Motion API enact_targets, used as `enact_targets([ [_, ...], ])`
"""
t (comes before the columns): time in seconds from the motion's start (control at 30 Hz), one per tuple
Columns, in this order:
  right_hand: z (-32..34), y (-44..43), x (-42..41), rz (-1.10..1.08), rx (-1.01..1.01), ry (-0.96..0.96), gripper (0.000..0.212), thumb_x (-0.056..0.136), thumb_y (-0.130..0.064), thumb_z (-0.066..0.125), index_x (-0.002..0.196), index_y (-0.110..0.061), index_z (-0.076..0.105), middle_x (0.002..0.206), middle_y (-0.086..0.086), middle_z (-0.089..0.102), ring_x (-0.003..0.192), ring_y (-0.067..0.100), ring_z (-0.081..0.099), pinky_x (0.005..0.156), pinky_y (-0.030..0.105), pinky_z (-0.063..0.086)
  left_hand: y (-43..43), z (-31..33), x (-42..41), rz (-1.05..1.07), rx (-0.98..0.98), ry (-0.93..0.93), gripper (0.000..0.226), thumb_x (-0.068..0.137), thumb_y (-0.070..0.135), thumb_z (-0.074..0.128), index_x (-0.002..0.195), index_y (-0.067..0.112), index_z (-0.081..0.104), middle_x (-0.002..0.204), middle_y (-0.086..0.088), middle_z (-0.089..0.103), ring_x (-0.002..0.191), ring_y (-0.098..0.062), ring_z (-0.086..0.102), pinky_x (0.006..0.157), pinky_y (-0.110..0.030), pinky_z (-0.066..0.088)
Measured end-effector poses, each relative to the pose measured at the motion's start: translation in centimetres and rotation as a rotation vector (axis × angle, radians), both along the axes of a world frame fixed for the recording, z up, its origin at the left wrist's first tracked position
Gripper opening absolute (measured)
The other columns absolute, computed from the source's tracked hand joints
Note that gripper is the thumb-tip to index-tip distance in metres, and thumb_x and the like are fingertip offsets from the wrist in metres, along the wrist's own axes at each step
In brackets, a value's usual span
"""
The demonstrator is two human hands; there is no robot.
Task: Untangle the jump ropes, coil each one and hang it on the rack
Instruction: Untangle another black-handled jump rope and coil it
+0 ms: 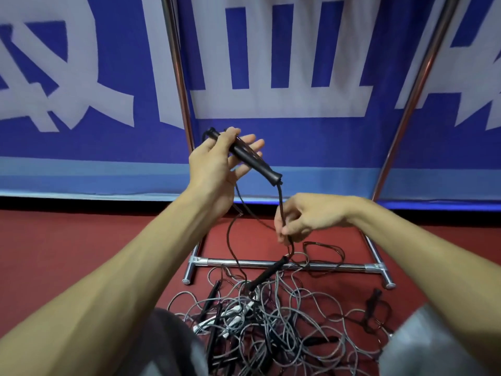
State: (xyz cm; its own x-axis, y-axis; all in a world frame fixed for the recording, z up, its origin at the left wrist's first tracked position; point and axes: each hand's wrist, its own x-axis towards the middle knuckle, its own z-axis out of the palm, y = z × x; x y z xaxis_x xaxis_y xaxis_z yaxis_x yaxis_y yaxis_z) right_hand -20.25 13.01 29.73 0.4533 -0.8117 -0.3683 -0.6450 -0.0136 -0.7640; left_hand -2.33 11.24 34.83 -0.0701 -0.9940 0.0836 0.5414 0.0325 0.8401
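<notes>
Untangling: the left grip point(217, 164) holds a black handle point(254, 158), the right grip point(303, 218) pinches its cord point(280, 202) just below, which likely needs pulling free next.

Bright, even indoor lighting from overhead, soft across skin and floor. Thin dark strip of shadow beneath the banner point(271, 137), stretching from 9 to 3 o'clock. Pale streaks of glare along the chrome rack point(325, 266), strongest on the uprights toward 11 and 1 o'clock. Sharpest at centre, on the left hand point(217, 164), right hand point(306, 215) and black jump rope point(254, 162). Slightly smeared white lettering toward 12 o'clock. Blurred grey clothing point(423, 348) at 5 and 7 o'clock. Strong wide-angle stretch, with uprights splayed outward and forearms swollen near the lower corners.
</notes>
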Motion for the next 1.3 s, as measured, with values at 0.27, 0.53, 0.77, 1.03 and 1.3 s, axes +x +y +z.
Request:
enact_targets([
  [0.27, 1.7, -0.3, -0.6, -0.442, -0.266, -0.338, 0.012, 0.100, -0.003, 0.046, 0.095, -0.007, 0.056, 0.082, 0.010, 0.065, 0.062, 0.021, 0.070, 0.057, 0.030, 0.059, -0.4, -2.5, 0.1, -0.136, 0.034, -0.475, 0.013, 0.098, 0.019, 0.057, 0.104, 0.009, 0.062, 0.102, -0.009, 0.071, 0.090, -0.026, 0.071, 0.085, -0.046, 0.056],
  [0.53, 3.6, -0.2, -1.1, -0.715, -0.232, -0.780, 0.013, 0.103, -0.007, 0.043, 0.091, -0.010, 0.049, 0.080, 0.009, 0.059, 0.065, 0.024, 0.071, 0.054, 0.035, 0.058, 0.2, -4.7, -0.9, -0.459, -0.102, -0.987, 0.022, 0.100, 0.014, 0.053, 0.117, 0.011, 0.067, 0.105, -0.004, 0.069, 0.087, -0.010, 0.062, 0.081, -0.025, 0.047],
  [0.77, 3.4, -0.6, -1.3, -0.911, -0.151, -1.014, 0.015, 0.102, -0.001, 0.040, 0.089, -0.006, 0.046, 0.084, 0.013, 0.055, 0.064, 0.024, 0.071, 0.053, 0.033, 0.058, 0.7, -4.6, -1.7, -0.619, -0.052, -0.778, 0.026, 0.101, 0.021, 0.048, 0.121, 0.011, 0.061, 0.104, -0.008, 0.073, 0.102, -0.018, 0.068, 0.088, -0.032, 0.054],
  [1.03, 3.2, -0.3, -1.5, -0.911, -0.073, -0.578, 0.026, 0.102, -0.025, 0.049, 0.101, 0.000, 0.054, 0.088, 0.014, 0.064, 0.059, 0.026, 0.070, 0.048, 0.029, 0.056, 0.3, -4.1, -1.1, -0.465, -0.304, -1.160, 0.020, 0.104, 0.024, 0.041, 0.101, 0.006, 0.050, 0.080, -0.005, 0.062, 0.080, -0.033, 0.070, 0.076, -0.033, 0.055],
  [1.3, 1.9, -0.6, 0.3, -0.672, -0.509, -0.218, 0.034, 0.100, -0.031, 0.047, 0.077, -0.015, 0.067, 0.068, -0.003, 0.065, 0.068, 0.011, 0.064, 0.061, 0.026, 0.056, -0.5, -3.0, 1.4, -0.095, -0.935, -1.887, 0.027, 0.102, 0.046, 0.035, 0.111, 0.027, 0.052, 0.100, 0.008, 0.062, 0.089, -0.025, 0.060, 0.063, -0.036, 0.044],
])
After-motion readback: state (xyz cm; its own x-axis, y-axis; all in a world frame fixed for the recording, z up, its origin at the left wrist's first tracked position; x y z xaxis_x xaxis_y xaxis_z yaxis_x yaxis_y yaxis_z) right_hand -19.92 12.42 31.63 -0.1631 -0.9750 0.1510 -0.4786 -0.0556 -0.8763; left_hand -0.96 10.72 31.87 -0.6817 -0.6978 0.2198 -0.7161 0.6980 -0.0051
